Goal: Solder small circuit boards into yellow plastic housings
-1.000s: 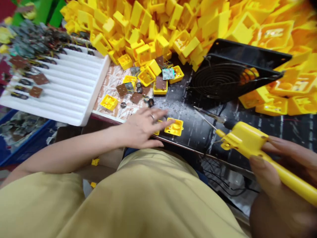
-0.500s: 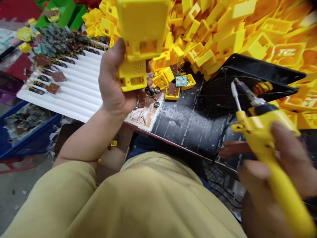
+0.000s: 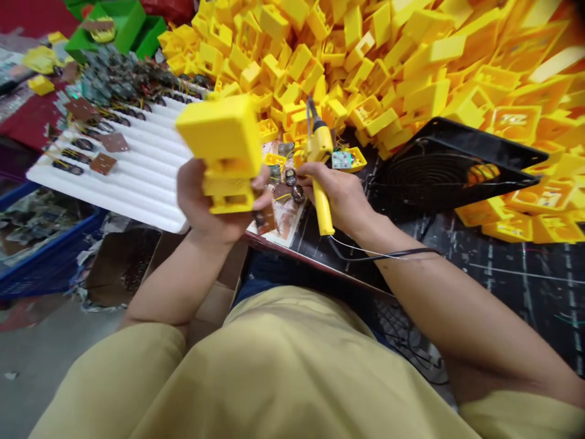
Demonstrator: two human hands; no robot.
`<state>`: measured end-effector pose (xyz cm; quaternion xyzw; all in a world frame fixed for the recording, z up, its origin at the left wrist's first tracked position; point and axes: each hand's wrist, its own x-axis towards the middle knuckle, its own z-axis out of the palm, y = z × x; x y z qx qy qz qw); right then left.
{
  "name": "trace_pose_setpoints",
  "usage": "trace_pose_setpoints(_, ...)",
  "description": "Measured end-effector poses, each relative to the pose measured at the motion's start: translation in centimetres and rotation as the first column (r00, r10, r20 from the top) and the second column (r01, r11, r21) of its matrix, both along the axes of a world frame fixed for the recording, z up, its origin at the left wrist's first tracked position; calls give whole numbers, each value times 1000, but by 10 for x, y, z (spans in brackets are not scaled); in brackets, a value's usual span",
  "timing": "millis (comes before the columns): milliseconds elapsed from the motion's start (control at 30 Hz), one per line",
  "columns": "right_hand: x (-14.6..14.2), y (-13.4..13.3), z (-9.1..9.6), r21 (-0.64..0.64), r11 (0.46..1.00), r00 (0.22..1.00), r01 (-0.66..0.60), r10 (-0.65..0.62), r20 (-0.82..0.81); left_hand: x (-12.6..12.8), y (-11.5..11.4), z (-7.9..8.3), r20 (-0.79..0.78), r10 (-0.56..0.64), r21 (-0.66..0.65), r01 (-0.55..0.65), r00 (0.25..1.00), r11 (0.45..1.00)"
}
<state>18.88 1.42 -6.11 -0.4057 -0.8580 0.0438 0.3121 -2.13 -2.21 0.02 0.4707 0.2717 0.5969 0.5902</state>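
My left hand (image 3: pixel 198 204) is closed around a yellow plastic housing (image 3: pixel 219 137), with a smaller yellow piece against its lower side. Below its fingers is a brown circuit board (image 3: pixel 265 219); whether it hangs from the housing I cannot tell. A yellow soldering gun (image 3: pixel 323 210) is gripped in my right hand (image 3: pixel 345 195), its tip pointing up and away, apart from the housing. Small round black parts (image 3: pixel 297 193) with wires lie between the hands over a stained white sheet (image 3: pixel 286 228). Just beyond my right hand sits a teal board (image 3: pixel 342 160) in a yellow shell.
Yellow housings (image 3: pixel 384 67) are heaped across the back. A black fan (image 3: pixel 439 164) stands on the right of the black bench mat (image 3: pixel 512 274). At left, a ridged white foam tray (image 3: pixel 150 158) carries wired boards. A blue crate (image 3: pixel 46 256) sits below it.
My right hand has brought the soldering gun from the near right to the middle of the bench. My left hand has lowered the housing and tilted it.
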Motion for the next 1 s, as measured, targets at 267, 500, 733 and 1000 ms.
trace_pose_setpoints(267,23,-21,17,-39,998,995,-53,56,88,-75,-18,-14,-462,115,163,-43,879,986)
trace_pose_setpoints(500,23,-50,23,-17,1000,999,-23,22,-23,-69,-14,-19,-334,95,30,-91,938,995)
trace_pose_setpoints(733,44,-50,13,144,988,996,58,-67,59,-116,-44,-31,-801,-542,-340,550,256,762)
trace_pose_setpoints(1000,25,-28,-1,114,981,973,159,-175,148,-48,-32,-51,-957,255,287,361,135,887)
